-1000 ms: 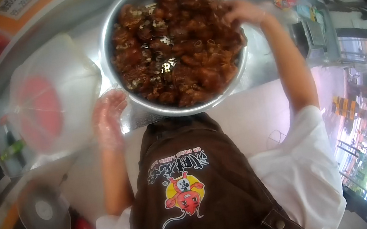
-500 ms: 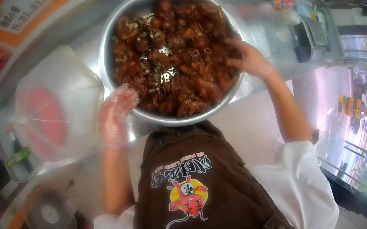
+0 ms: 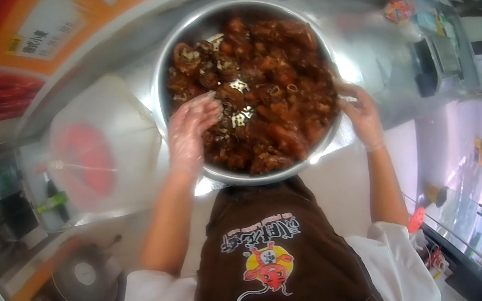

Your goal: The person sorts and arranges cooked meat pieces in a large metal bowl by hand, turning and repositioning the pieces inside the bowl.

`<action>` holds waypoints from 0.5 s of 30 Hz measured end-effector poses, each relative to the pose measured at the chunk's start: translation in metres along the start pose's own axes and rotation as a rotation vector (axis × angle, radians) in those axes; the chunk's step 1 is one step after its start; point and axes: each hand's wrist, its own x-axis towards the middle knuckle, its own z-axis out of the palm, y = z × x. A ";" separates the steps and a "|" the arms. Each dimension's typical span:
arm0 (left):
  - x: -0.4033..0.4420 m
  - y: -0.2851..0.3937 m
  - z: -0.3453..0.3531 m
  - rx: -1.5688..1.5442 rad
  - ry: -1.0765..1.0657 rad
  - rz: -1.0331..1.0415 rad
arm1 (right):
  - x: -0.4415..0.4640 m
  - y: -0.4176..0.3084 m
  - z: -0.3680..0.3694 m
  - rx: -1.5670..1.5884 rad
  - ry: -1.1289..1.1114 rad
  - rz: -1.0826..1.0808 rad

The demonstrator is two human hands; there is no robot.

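Note:
A large round steel bowl [image 3: 161,94] holds many glossy brown pieces of food [image 3: 279,75], with patches of a perforated bottom showing through. My left hand [image 3: 193,129], in a clear plastic glove, reaches over the bowl's left rim, its fingers extended above the food and nothing visible in them. At the right rim is my right hand [image 3: 361,114], also in a clear glove, fingers apart and slightly curved beside the edge of the food. Whether its fingertips touch the rim or the food is blurred.
Left of the bowl stands a translucent cover [image 3: 122,116] with a red round shape. A round pan-like object [image 3: 85,282] is at the lower left. Small packets [image 3: 400,8] and a dark device [image 3: 429,67] are on the right. Printed signs line the back.
My left hand has moved from outside the left rim to over the food. My right hand has come from over the food to the right rim. The view has shifted.

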 end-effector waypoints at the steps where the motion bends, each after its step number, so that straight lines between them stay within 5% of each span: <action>1: 0.011 0.005 0.010 0.053 -0.022 0.006 | 0.001 -0.006 0.003 0.019 -0.002 -0.009; 5: 0.083 -0.001 0.040 0.159 -0.037 0.034 | 0.025 -0.074 0.036 -0.005 0.068 -0.117; 9: 0.196 -0.020 0.063 0.328 -0.064 0.009 | 0.089 -0.097 0.089 -0.250 -0.135 -0.163; 14: 0.302 -0.039 0.081 0.812 0.069 0.173 | 0.194 -0.063 0.189 -0.346 -0.266 0.194; 15: 0.311 -0.035 0.084 0.793 0.033 -0.049 | 0.205 -0.053 0.204 -0.325 -0.227 0.245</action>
